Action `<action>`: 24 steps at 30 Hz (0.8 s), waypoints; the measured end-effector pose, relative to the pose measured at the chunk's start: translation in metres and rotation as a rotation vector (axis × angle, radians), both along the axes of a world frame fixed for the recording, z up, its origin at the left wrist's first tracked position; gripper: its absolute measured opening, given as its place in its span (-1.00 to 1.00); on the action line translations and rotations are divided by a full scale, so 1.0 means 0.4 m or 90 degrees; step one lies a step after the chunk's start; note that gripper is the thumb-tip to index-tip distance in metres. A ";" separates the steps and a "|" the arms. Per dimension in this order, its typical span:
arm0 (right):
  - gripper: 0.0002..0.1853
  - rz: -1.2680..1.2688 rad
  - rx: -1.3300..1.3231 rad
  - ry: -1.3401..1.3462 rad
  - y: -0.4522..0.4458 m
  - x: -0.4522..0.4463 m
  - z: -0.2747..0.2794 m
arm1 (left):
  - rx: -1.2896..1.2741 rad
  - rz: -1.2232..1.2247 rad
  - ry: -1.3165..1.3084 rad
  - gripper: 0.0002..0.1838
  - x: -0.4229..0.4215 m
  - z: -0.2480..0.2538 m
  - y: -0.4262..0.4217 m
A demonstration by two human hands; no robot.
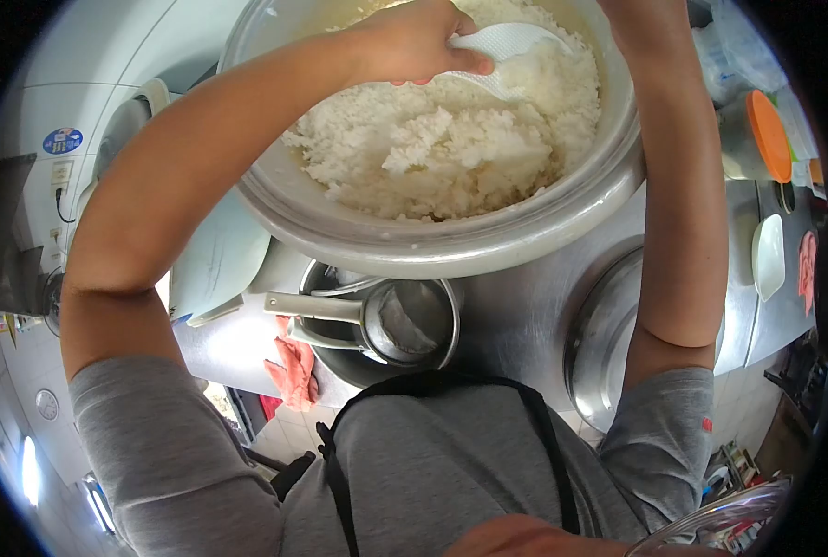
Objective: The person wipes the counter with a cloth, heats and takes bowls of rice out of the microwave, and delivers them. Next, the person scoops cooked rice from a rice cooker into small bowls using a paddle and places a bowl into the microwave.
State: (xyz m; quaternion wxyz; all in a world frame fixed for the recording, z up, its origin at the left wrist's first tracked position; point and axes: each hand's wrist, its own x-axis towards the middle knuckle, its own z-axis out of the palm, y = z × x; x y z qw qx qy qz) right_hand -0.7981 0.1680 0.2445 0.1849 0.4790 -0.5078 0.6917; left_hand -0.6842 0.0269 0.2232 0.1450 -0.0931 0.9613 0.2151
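Observation:
My left hand (421, 42) is closed around a white dimpled rice paddle (505, 45). The paddle's blade lies in cooked white rice (460, 144), with some rice on it. A large pale round pot (469, 251) with a thick rim holds the rice, heaped and broken into clumps. Near the pot's right rim, my right hand (638, 20) shows only in part at the top edge of the view. Its fingers are out of sight, so I cannot tell whether it holds anything.
Below the big pot, a metal pot (453, 311) contains a handled saucepan (400, 325). A pink cloth (293, 371) hangs nearby. A round metal lid or tray (590, 348) lies at right, past it an orange-lidded container (769, 137) and a white dish (768, 257).

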 end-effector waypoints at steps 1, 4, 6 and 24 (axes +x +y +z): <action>-0.01 -0.001 0.000 0.000 -0.002 -0.001 -0.001 | 0.003 -0.021 0.002 -0.51 0.004 0.007 0.001; -0.02 -0.002 0.002 -0.002 -0.002 0.000 -0.002 | 0.003 -0.070 -0.004 -0.51 0.008 0.016 -0.002; -0.02 -0.002 0.004 -0.001 -0.002 0.002 -0.003 | -0.005 -0.084 -0.026 -0.53 0.000 0.005 0.004; -0.01 0.018 0.033 -0.067 0.013 0.021 -0.002 | -0.127 -0.384 0.172 -0.47 0.202 0.099 -0.089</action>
